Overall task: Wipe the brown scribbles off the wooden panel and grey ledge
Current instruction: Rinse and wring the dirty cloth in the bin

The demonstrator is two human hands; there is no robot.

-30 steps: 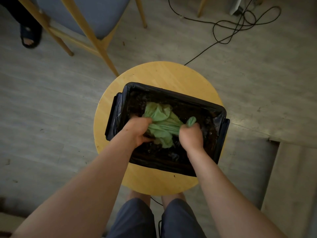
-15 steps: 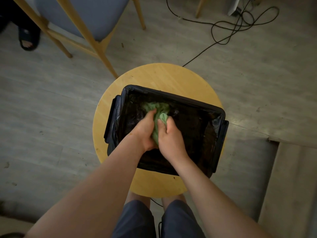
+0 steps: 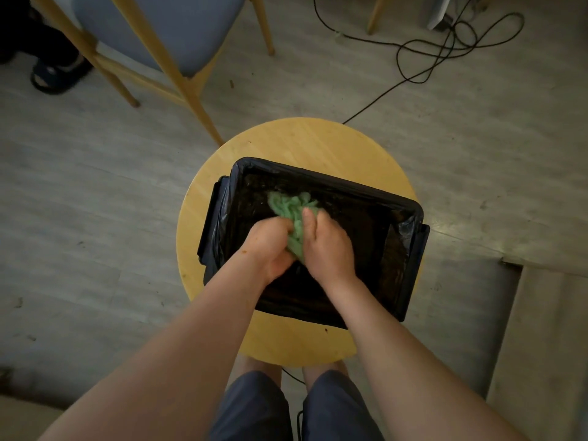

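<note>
Beside a blue-seated chair at far left, a person stands over a round wooden stool whose top carries a black-lined basin, set toward the stool's right edge. The left hand and right hand, held apart a second ago with the green cloth stretched between them, have closed together. Both now clench the cloth into a tight wad over the basin's left half, a tuft poking out toward the far rim. This looks like rinsing or wringing, a preparatory step. Cables trail across the floor at upper right. The wooden panel and grey ledge cannot be picked out here, so wiping appears not yet under way.
</note>
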